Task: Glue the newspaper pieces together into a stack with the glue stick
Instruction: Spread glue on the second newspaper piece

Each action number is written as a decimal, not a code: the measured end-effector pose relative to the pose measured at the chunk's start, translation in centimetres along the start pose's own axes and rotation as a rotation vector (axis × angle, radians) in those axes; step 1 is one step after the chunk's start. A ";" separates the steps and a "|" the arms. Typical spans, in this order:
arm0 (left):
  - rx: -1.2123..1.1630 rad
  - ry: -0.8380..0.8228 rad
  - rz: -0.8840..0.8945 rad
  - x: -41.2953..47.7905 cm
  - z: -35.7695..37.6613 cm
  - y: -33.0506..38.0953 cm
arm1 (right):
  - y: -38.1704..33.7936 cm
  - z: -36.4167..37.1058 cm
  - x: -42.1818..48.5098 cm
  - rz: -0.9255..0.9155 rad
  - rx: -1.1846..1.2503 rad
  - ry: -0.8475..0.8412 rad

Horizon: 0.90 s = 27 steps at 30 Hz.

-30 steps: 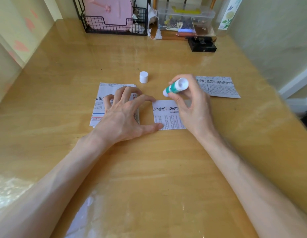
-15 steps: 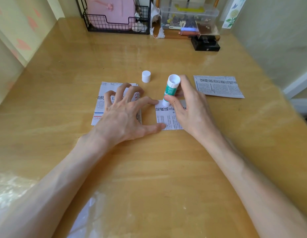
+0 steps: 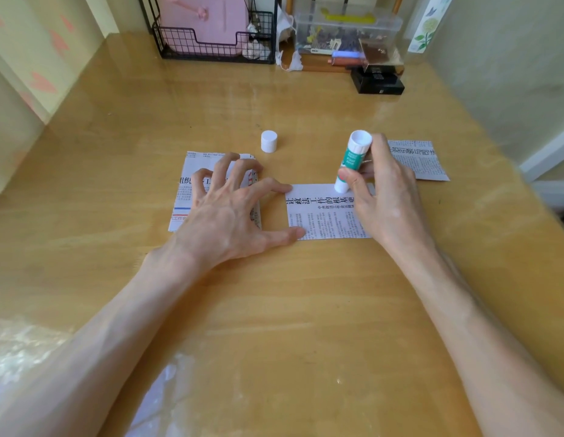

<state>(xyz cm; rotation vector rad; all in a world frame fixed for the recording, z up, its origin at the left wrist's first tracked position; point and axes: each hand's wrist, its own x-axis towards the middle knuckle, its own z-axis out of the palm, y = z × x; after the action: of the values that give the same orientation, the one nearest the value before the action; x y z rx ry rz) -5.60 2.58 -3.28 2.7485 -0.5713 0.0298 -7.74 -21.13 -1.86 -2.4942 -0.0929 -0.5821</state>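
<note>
Glue stick (image 3: 353, 160) stands tip-down on the middle paper piece (image 3: 324, 216), held tight in my right hand (image 3: 387, 197). My left hand (image 3: 230, 212) is open, fingers spread, pressing that piece's edge and the left piece (image 3: 183, 197).

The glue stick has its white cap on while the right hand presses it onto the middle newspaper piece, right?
No: the head view shows the white cap off, standing alone on the table. The right hand does press the glue stick onto the middle newspaper piece.
</note>
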 end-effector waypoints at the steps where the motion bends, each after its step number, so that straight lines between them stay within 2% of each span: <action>1: 0.000 -0.001 -0.001 0.0 0.0 0.0 | -0.1 0.0 0.0 -0.004 0.006 0.005; 17: -0.008 0.000 -0.006 0.0 0.1 0.0 | -1.2 0.2 0.2 0.003 0.034 0.079; 23: -0.012 -0.005 -0.007 0.0 0.0 0.0 | -1.7 -0.6 0.2 0.075 0.037 0.308; 25: -0.014 -0.011 -0.008 0.0 0.0 0.1 | -1.7 -0.9 0.2 0.083 0.086 0.324; 27: -0.021 -0.012 -0.009 0.0 -0.1 0.1 | -1.8 -0.7 0.2 0.060 0.200 0.268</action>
<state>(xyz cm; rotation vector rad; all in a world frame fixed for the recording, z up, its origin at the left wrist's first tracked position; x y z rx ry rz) -5.67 2.53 -3.18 2.7330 -0.5596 0.0053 -8.14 -20.05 -0.32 -2.1977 0.0258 -0.8327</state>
